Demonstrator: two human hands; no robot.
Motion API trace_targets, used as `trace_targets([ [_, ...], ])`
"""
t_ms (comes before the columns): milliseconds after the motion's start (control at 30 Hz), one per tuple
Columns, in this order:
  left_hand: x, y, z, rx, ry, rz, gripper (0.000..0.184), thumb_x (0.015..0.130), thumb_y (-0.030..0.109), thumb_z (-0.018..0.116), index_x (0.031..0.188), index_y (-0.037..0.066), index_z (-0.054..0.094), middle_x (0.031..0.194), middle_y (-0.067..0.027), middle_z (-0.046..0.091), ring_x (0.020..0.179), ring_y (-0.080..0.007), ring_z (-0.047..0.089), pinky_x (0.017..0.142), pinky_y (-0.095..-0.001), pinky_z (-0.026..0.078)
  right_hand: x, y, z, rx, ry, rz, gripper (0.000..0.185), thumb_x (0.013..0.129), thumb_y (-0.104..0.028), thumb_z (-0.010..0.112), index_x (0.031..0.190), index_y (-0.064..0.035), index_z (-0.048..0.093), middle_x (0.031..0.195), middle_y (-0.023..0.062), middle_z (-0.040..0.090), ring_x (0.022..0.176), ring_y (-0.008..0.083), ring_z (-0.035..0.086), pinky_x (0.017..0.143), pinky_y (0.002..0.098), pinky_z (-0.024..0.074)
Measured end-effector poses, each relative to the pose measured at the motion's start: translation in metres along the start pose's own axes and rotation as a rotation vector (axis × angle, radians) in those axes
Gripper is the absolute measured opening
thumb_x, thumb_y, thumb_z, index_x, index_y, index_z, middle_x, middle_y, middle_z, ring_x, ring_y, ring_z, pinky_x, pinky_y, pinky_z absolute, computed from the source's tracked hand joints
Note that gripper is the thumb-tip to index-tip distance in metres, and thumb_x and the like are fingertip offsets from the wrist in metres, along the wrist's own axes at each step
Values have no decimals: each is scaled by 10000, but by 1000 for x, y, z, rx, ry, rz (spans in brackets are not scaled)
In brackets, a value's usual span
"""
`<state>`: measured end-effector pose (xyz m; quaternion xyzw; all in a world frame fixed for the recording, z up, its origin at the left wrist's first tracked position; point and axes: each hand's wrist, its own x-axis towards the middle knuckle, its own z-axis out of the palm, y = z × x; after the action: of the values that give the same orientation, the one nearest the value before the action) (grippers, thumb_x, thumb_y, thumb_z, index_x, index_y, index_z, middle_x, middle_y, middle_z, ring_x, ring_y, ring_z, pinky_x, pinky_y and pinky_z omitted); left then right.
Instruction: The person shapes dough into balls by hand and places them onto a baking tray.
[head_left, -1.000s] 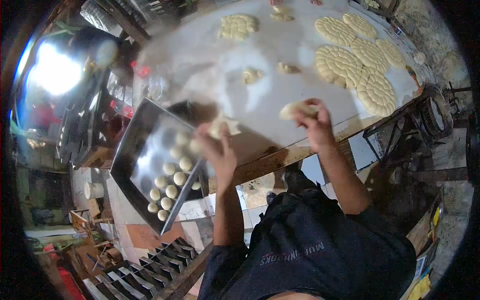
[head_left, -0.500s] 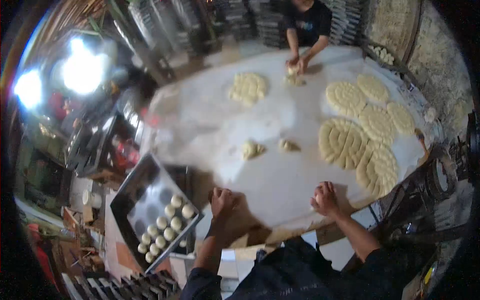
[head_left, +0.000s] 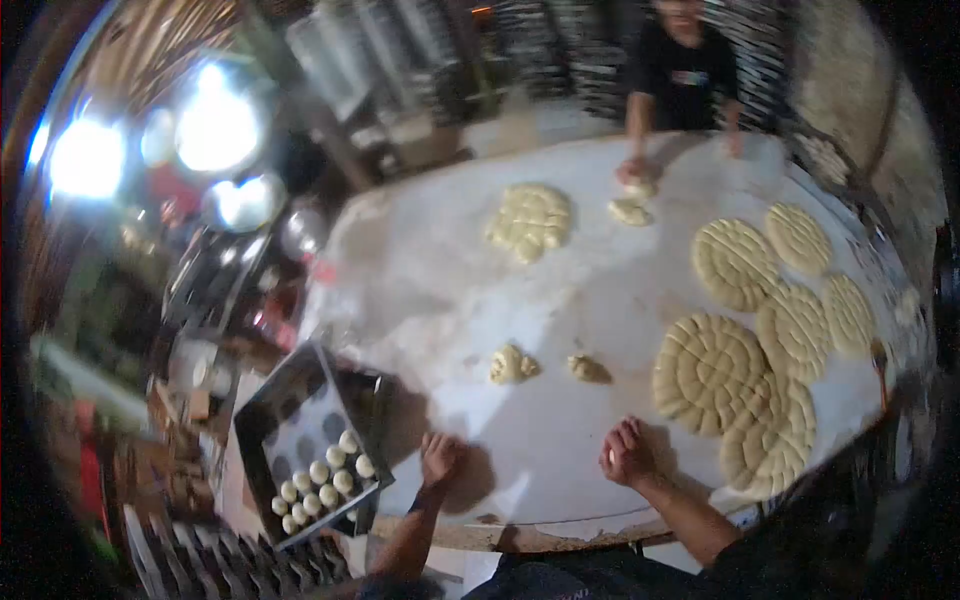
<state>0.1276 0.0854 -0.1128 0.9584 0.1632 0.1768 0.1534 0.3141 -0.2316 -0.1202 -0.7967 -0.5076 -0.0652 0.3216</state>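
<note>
My left hand [head_left: 443, 460] rests on the floured table near its front edge, fingers curled down; whatever lies under them is hidden. My right hand [head_left: 627, 452] is closed in the same way to the right, with a pale bit of dough [head_left: 609, 457] showing at its fingers. Beyond my hands sit a lumpy piece of dough [head_left: 512, 365] and a smaller dough piece [head_left: 585, 369]. Left of my left hand, a metal tray [head_left: 361, 508] holds several round dough balls [head_left: 329, 495] in rows.
Large flat dough rounds, scored into pieces [head_left: 712, 374], cover the table's right side. Another cut dough slab [head_left: 530, 220] lies farther back. Across the table [head_left: 430, 265], a person in a dark shirt [head_left: 685, 75] has one hand on dough [head_left: 630, 211]. A brush-like tool [head_left: 881, 372] lies at the right edge.
The view has tilted up, so the table and dough appear lower. The person opposite had both hands together at the dough; now their hands are apart. My hands stay low and curled.
</note>
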Motion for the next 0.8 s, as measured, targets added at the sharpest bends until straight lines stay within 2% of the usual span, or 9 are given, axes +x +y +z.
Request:
trace_targets([
  [100, 18, -3, 43, -124, 50, -331, 217, 752, 263, 680, 870, 84, 650, 887, -127, 630, 907, -351, 563, 827, -432, 445, 44, -17, 48, -32, 160, 65, 158, 705, -99, 587, 802, -15, 494, 831, 189, 474, 823, 405, 475, 864, 560, 401],
  [167, 17, 32, 45, -382, 184, -196, 169, 755, 244, 675, 826, 91, 660, 864, -112, 622, 817, -335, 573, 787, -418, 442, 30, -42, 51, 11, -10, 49, 142, 740, -109, 579, 812, -10, 507, 879, 206, 507, 913, 421, 497, 921, 562, 388],
  [233, -15, 36, 48, 105, -24, 269, 102, 772, 178, 645, 839, 102, 633, 881, -85, 611, 861, -259, 573, 774, -394, 440, 10, -53, 34, 12, -118, -72, 128, 744, -109, 583, 796, -13, 517, 877, 206, 530, 927, 417, 520, 900, 522, 418],
  [300, -65, 17, 53, -74, 141, 258, 118, 793, 157, 616, 904, 115, 618, 907, -77, 601, 887, -246, 563, 800, -407, 434, -2, -42, 2, -28, -247, -103, 154, 726, -128, 598, 796, -14, 520, 867, 206, 531, 934, 416, 528, 843, 503, 440],
  [433, -62, -47, -10, -402, -77, -381, 173, 827, 165, 604, 988, 100, 595, 949, -107, 582, 959, -309, 546, 846, -424, 445, 34, 13, 15, -88, 22, 45, 93, 769, -75, 540, 781, -17, 469, 828, 186, 475, 850, 397, 471, 801, 496, 389],
  [533, 1, -53, 20, -109, 277, -88, 173, 778, 150, 628, 935, 77, 614, 961, -100, 602, 990, -323, 535, 859, -415, 456, 79, -3, 51, -139, 147, 207, 88, 797, -73, 524, 787, -18, 456, 831, 182, 466, 834, 387, 458, 792, 495, 377],
  [567, 15, -21, 6, -172, 283, -223, 179, 747, 143, 636, 917, 90, 620, 969, -104, 609, 978, -317, 535, 860, -410, 453, 81, -9, 65, -190, 216, 332, 95, 813, -84, 523, 797, -19, 456, 844, 183, 471, 840, 381, 461, 793, 495, 377],
  [700, -18, 10, 23, -580, 19, -43, 351, 759, 176, 638, 1086, 62, 579, 1048, -120, 610, 1084, -340, 523, 917, -415, 437, 47, -45, 73, -3, 144, 247, 77, 823, -72, 541, 829, -22, 483, 907, 183, 501, 893, 375, 480, 816, 492, 386],
  [800, -81, 0, -6, -798, -346, -211, 423, 766, 102, 621, 1180, 52, 549, 1095, -139, 604, 1114, -347, 530, 931, -411, 437, 20, -67, 38, 16, -164, 211, 95, 808, -14, 595, 882, -33, 539, 952, 155, 565, 962, 367, 515, 855, 462, 413],
])
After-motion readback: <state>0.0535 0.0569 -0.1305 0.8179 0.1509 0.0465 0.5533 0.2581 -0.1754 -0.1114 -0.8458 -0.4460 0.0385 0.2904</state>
